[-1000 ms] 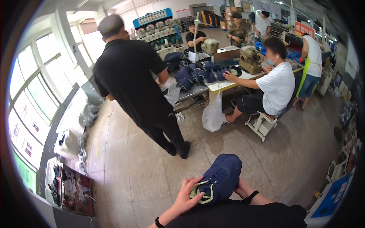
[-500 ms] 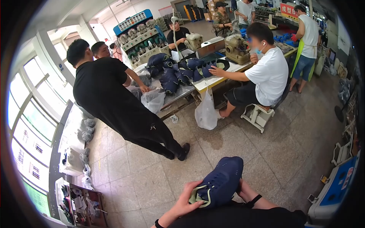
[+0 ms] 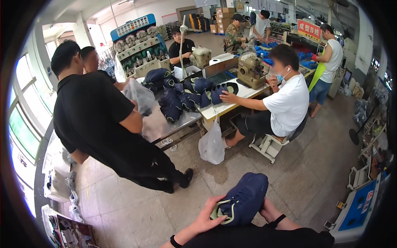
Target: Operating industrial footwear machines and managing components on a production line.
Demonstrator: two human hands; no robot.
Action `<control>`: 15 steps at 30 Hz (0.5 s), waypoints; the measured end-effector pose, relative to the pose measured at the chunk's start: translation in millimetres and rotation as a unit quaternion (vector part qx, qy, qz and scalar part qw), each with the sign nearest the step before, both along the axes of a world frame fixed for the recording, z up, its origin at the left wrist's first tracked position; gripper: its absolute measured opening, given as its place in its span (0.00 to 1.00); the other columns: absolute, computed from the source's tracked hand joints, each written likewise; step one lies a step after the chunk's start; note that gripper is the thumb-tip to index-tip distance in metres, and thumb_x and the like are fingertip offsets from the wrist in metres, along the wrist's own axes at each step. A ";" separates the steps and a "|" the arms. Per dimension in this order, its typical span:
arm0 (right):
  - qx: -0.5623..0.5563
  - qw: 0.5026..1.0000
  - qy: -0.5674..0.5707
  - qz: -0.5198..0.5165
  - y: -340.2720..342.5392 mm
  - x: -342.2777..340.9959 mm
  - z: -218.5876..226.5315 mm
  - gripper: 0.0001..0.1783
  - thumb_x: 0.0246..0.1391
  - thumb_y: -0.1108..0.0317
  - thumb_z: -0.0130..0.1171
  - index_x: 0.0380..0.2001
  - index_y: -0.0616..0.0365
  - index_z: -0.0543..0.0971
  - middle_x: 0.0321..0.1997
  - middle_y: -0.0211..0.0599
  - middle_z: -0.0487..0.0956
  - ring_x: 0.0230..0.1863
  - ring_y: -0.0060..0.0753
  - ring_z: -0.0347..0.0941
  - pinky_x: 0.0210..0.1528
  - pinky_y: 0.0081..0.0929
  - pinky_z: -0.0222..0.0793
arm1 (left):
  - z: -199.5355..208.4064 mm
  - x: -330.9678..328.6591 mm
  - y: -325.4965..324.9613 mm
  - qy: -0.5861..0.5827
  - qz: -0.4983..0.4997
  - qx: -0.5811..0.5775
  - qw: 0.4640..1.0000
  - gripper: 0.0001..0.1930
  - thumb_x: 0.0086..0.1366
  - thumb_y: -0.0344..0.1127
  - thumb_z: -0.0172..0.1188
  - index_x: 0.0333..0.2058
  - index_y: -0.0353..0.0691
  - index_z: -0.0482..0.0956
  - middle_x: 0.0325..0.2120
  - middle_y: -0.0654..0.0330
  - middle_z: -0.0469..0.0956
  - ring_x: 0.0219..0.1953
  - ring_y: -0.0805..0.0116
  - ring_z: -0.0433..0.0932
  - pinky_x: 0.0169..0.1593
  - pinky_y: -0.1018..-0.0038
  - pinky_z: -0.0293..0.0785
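A navy blue shoe upper [image 3: 247, 194] with a pale green lining is held between my two hands at the lower middle, its toe pointing away from me. My left hand [image 3: 210, 215] grips the collar edge, thumb over the opening and fingers underneath. On the other side, my right hand [image 3: 269, 211] presses against the shoe upper's side; part of its fingers is hidden behind it. Further off, a pile of similar navy shoe uppers [image 3: 175, 99] covers a table, where a seated person in a white shirt [image 3: 285, 103] rests one hand on them.
A person in black [image 3: 99, 120] stands at the left by the table, near a clear plastic bag [image 3: 139, 97]. A white bag [image 3: 211, 142] hangs from the table edge. Sewing machines [image 3: 251, 70] stand on it. A blue and white machine [image 3: 357, 211] is at the right.
My view has shifted, and the shoe upper stays in both hands almost unmoved. The standing person in black has straightened up, and the clear bag is now raised above the table.
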State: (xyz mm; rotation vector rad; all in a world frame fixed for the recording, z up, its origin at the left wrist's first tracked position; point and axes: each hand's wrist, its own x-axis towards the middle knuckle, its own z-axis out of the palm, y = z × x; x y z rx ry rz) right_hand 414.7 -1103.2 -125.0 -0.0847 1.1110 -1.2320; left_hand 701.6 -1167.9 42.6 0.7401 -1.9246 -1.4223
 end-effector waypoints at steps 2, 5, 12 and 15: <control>-0.025 0.999 0.007 0.029 -34.8 6.0 18.8 0.24 0.67 0.54 0.41 0.57 0.58 0.70 0.58 0.33 0.73 0.59 0.32 0.67 0.62 0.31 0.60 | 7.1 6.0 -29.5 -0.012 0.011 -0.019 1.000 0.35 0.55 0.37 0.63 0.60 0.35 0.61 0.54 0.49 0.65 0.58 0.54 0.64 0.62 0.65 0.57; -0.023 1.000 -0.002 0.011 -74.9 12.5 20.9 0.24 0.67 0.53 0.42 0.56 0.58 0.71 0.58 0.32 0.74 0.57 0.30 0.68 0.60 0.29 0.62 | 13.3 15.7 -69.3 0.004 0.011 -0.034 0.999 0.34 0.55 0.36 0.62 0.60 0.35 0.62 0.54 0.49 0.65 0.58 0.55 0.64 0.62 0.65 0.57; 0.011 0.999 -0.030 -0.003 -131.9 32.0 35.7 0.23 0.67 0.55 0.43 0.56 0.60 0.70 0.58 0.33 0.74 0.57 0.30 0.69 0.62 0.30 0.62 | 5.8 21.6 -127.9 0.017 0.031 0.046 0.998 0.32 0.58 0.36 0.60 0.59 0.35 0.60 0.52 0.51 0.69 0.55 0.60 0.69 0.59 0.68 0.63; 0.017 0.998 -0.053 -0.025 -153.5 24.1 14.7 0.23 0.66 0.56 0.45 0.56 0.62 0.70 0.58 0.36 0.73 0.57 0.31 0.69 0.63 0.30 0.61 | -2.0 21.3 -141.7 0.008 0.041 0.103 0.994 0.31 0.60 0.37 0.60 0.59 0.36 0.59 0.50 0.52 0.70 0.52 0.63 0.71 0.56 0.69 0.66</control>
